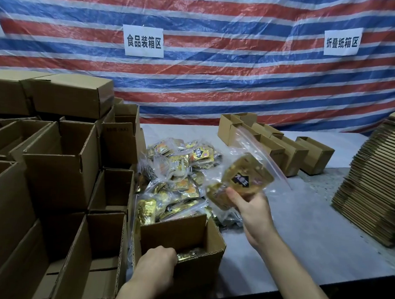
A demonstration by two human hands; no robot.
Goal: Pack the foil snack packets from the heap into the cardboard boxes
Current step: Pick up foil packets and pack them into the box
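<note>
1. Nearest, the left hand [159,260] lies on the near wall of a cardboard box [211,249]. Its fingers curl down inside, right beside a gold packet [190,253] lying in the box. I cannot tell whether they grip the packet, the rim, or nothing.
2. Just beyond and to the right, the right hand [255,213] is raised above the grey table [313,237]. It pinches the lower part of a clear zip bag [245,175] with gold foil packets inside, and the bag is blurred.
3. Behind the box sits the heap [179,166] of bagged foil packets, touching the box's far wall.
4. To the left stand stacked empty boxes [59,154], tops unfolded.
5. Farther back on the table is a row of small boxes [273,144], and at the right edge a tall stack of flat cartons [374,183].
6. Farthest is a red, white and blue striped tarp [219,81] with paper signs [144,41] on it.
</note>
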